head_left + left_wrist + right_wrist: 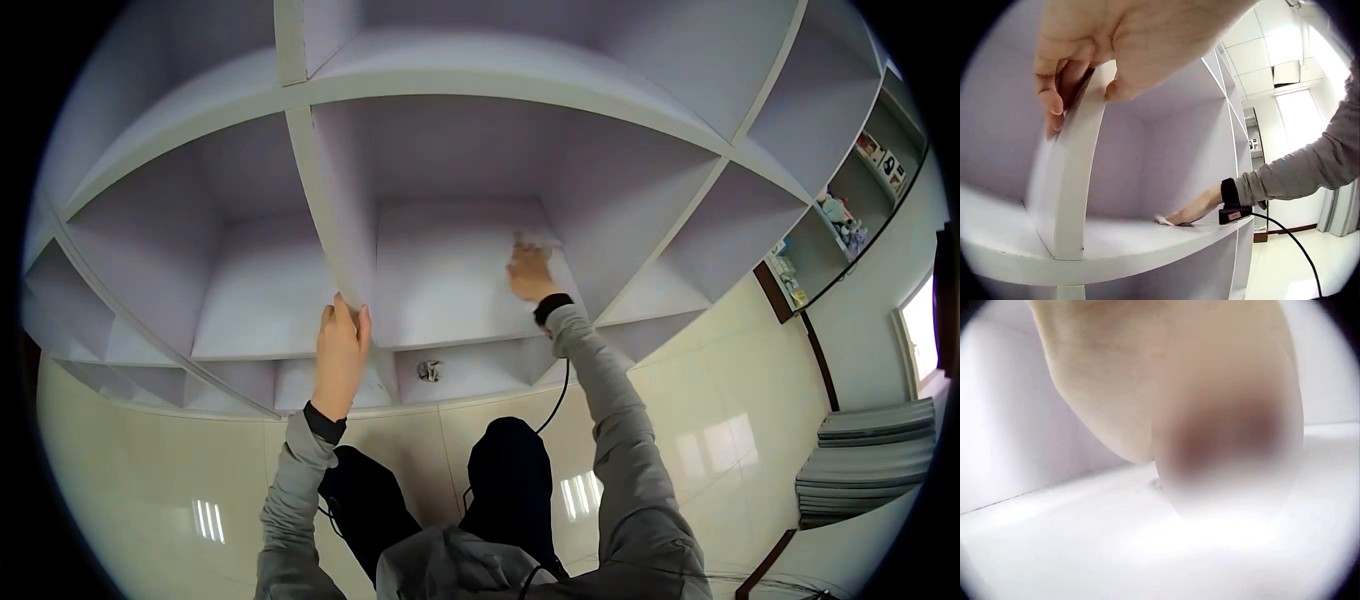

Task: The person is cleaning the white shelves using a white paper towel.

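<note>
In the head view my left hand point(342, 355) is at the front edge of an upright divider point(318, 200) of a white shelf unit. The left wrist view shows that hand gripping the divider point(1072, 181), fingers on one side and thumb on the other. My right hand point(530, 272) reaches into the middle compartment, low on its shelf board point(440, 270), near the right side wall. A thin white cloth or tissue point(545, 241) shows at its fingertips, also seen as a white bit point(1161, 220) in the left wrist view. Blur hides the right fingers in the right wrist view.
A small crumpled greyish wad point(430, 371) lies in the low compartment below. A black cable point(560, 400) hangs from the right wrist. Shelves with small goods point(845, 220) and a grey pleated curtain point(870, 460) stand to the right, over a glossy tiled floor point(180, 480).
</note>
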Demonstrator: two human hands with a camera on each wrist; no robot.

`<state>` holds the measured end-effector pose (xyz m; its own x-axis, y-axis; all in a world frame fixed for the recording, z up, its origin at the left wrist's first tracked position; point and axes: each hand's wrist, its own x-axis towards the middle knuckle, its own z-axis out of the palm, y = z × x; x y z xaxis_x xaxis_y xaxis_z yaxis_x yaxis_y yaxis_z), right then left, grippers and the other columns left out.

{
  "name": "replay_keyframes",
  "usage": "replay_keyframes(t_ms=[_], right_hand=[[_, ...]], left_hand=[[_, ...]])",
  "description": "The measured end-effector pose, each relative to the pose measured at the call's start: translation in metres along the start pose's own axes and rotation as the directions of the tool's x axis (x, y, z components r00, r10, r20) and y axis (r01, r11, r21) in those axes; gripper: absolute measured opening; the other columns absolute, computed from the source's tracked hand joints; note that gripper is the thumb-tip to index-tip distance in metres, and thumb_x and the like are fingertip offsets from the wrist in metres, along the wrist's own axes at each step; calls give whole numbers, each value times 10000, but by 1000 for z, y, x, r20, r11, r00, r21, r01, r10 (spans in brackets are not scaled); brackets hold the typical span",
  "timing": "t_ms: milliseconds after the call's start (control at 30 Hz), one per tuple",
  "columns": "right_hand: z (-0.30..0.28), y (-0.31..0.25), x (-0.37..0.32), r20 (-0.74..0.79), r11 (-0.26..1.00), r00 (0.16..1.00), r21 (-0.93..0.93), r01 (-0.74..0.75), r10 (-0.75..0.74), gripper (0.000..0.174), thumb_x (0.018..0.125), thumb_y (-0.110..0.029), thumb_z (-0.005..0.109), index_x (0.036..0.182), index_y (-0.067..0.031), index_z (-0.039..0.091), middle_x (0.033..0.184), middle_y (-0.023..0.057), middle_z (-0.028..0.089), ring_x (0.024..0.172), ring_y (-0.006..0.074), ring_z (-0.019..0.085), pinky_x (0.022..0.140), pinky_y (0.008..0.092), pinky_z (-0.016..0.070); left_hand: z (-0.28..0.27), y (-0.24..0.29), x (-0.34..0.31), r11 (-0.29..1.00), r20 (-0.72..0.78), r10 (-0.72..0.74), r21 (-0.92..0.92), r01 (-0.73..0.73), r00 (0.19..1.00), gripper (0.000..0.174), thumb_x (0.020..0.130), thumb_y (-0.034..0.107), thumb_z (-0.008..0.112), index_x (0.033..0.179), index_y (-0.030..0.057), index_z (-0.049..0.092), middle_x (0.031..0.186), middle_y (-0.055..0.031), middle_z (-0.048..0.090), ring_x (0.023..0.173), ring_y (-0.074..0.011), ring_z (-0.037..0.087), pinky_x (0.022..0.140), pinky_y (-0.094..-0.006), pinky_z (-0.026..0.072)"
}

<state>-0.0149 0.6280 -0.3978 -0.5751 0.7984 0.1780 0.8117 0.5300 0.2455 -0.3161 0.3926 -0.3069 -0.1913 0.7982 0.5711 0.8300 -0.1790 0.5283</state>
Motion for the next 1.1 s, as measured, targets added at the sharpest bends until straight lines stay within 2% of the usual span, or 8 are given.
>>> replay_keyframes(t_ms=[133, 267, 400, 500, 633, 833, 1033, 1100], right_hand=[[4, -136, 42, -414, 972, 908, 178, 155, -69, 434, 820, -239, 437, 1142, 34, 539, 1245, 272, 443, 1131, 451, 390, 995, 548, 250], [-27, -220, 64, -319, 918, 948, 382, 107, 22, 543, 853, -268, 431, 1280, 63, 374, 1311, 288, 366, 1242, 423, 310, 1059, 475, 204], [-32, -189, 44, -251, 807, 963, 547, 223, -96, 554, 858, -203, 413, 1312, 88, 285, 1333, 321, 305, 1252, 442, 287, 1059, 486, 200], [-29, -128, -3, -103, 914, 958, 287, 287, -268, 569, 869, -209, 405, 1306, 126, 260, 1351, 310, 284, 1273, 407, 276, 1085, 459, 169], [18, 0, -78, -365, 956, 931, 271, 113, -7, 547, 877, -230, 401, 1281, 130, 321, 1348, 302, 317, 1259, 409, 314, 1086, 454, 175], [6, 4, -72, 180, 894, 929, 265, -361, 322, 641, 912, -327, 330, 1368, 84, 144, 1428, 285, 141, 1342, 397, 117, 1103, 452, 85], [-14, -151, 2, -123, 873, 976, 438, 215, -179, 573, 863, -245, 394, 1299, 116, 306, 1393, 297, 221, 1294, 430, 194, 1101, 445, 94], [-52, -194, 14, 36, 897, 943, 322, 302, -330, 602, 876, -200, 394, 1340, 117, 178, 1393, 325, 175, 1315, 440, 145, 1092, 471, 118]], left_hand=[[5, -5, -1, 999, 21, -33, -23, 34, 999, 288, 899, 145, 491, 1075, -72, 421, 812, -251, 526, 705, -417, 532, 596, -454, 430], [1, -1, 1, 1000, 56, -11, -22, 13, 998, 302, 906, 142, 478, 1099, -75, 395, 828, -264, 531, 710, -425, 535, 595, -456, 432], [3, -1, 0, 998, 82, -47, -47, 51, 996, 315, 908, 149, 481, 1103, -84, 398, 825, -246, 529, 691, -409, 534, 594, -450, 430], [5, -9, -2, 1000, 70, -1, -30, 3, 998, 331, 908, 148, 483, 1107, -102, 396, 823, -231, 529, 683, -389, 537, 593, -436, 437], [5, -10, -2, 1000, 48, 17, 2, -17, 999, 343, 906, 143, 488, 1108, -118, 394, 818, -226, 528, 683, -374, 540, 596, -423, 444], [1, -3, -1, 999, 86, -24, -20, 26, 996, 318, 905, 127, 480, 1100, -111, 397, 818, -236, 523, 685, -379, 541, 600, -420, 448], [2, 1, -1, 997, 23, 28, -69, -27, 999, 289, 902, 130, 476, 1093, -73, 401, 830, -251, 521, 697, -401, 544, 599, -433, 449], [0, 1, 0, 998, 50, -26, -50, 28, 998, 295, 898, 125, 479, 1099, -74, 393, 838, -264, 525, 715, -416, 547, 601, -446, 450]])
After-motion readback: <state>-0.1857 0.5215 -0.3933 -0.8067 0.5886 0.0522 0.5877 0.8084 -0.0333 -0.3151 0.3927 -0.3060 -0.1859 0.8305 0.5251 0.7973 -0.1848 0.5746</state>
